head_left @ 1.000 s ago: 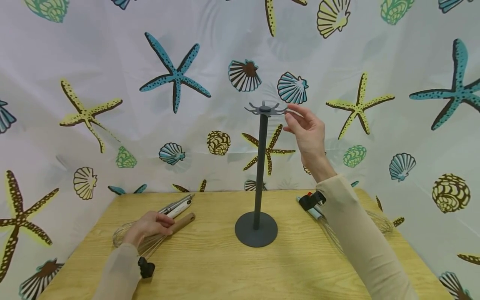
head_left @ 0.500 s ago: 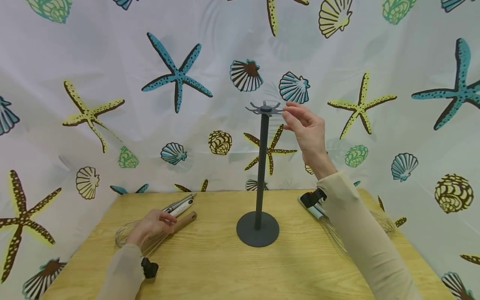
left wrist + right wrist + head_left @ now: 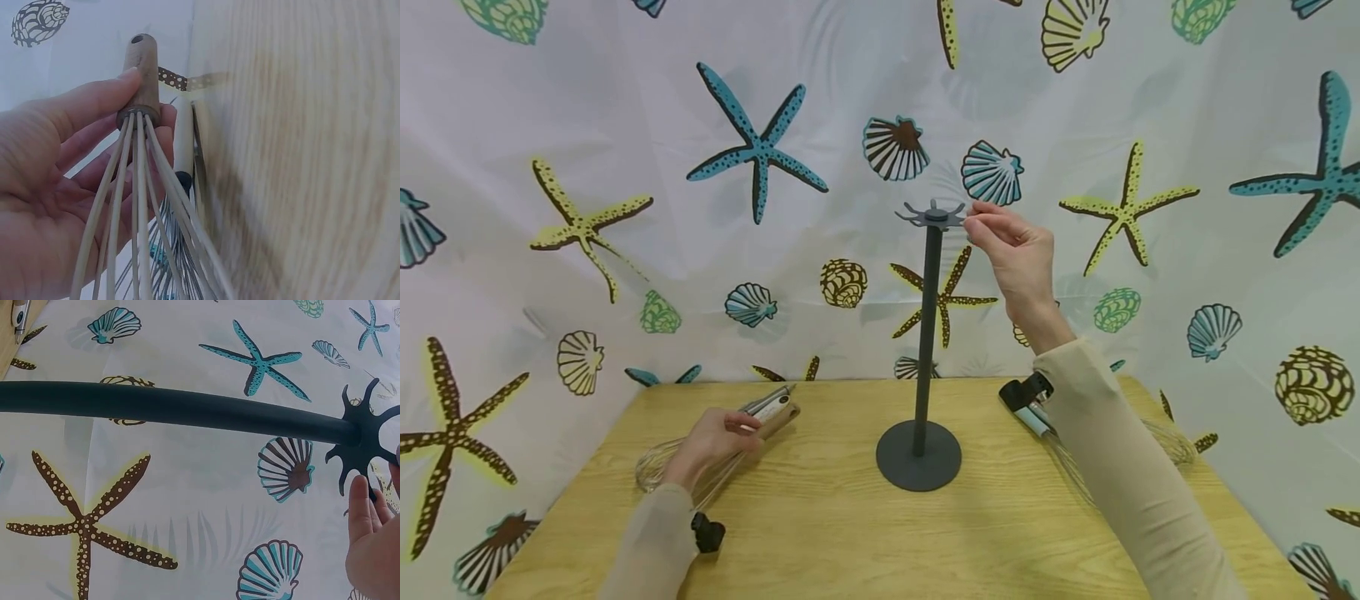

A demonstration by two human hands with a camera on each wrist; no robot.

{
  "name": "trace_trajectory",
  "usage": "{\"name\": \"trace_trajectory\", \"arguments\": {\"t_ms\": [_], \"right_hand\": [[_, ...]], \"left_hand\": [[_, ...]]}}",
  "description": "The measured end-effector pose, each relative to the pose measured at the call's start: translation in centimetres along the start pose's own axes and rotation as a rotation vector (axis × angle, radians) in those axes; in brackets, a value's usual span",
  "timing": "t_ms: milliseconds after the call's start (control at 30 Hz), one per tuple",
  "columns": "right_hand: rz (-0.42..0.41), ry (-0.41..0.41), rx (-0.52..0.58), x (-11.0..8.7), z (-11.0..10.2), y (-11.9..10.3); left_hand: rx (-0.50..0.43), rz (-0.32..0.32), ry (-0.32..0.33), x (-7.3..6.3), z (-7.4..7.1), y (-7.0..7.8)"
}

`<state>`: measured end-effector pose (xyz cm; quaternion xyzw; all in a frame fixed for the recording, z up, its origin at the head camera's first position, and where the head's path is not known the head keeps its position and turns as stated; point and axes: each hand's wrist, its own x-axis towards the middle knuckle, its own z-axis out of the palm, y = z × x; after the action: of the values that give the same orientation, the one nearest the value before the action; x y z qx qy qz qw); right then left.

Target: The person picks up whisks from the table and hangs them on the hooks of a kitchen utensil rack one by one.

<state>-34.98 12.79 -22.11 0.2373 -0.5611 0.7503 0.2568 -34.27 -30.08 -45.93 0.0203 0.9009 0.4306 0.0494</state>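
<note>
Pinching the brown whisk by its handle, the left hand is left of the stand, thumb on one side and fingers behind. The right hand, up at the stand's top, holds a prong between thumb and fingertips; the exact contact is hard to make out. Left of the stand too, on the table, lie a white whisk and a silver whisk; the dark mark near the end of the white handle is too small to read. Their wires are partly hidden by the left hand. Right of the stand, the right sleeve covers much of a pale blue whisk, while wires of a whisk show beyond it. In the left wrist view the brown whisk's wires run off the bottom edge; in the right wrist view the stand's base is cut off, as is part of the right hand.
</note>
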Motion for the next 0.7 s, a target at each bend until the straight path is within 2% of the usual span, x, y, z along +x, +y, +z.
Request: {"name": "trace_trajectory", "arguments": {"t_ms": [267,533,700], "right_hand": [[-0.012,0.007,-0.075,0.3,0.1,-0.2],[-0.014,-0.005,-0.140,0.3,-0.1,-0.2],[-0.014,-0.010,-0.147,0.2,-0.1,-0.2]], "left_hand": [[-0.015,0.002,0.028,0.2,0.0,0.9],[0.013,0.036,0.075,0.6,0.1,1.4],[-0.009,0.070,0.105,1.0,0.1,2.2]]}}
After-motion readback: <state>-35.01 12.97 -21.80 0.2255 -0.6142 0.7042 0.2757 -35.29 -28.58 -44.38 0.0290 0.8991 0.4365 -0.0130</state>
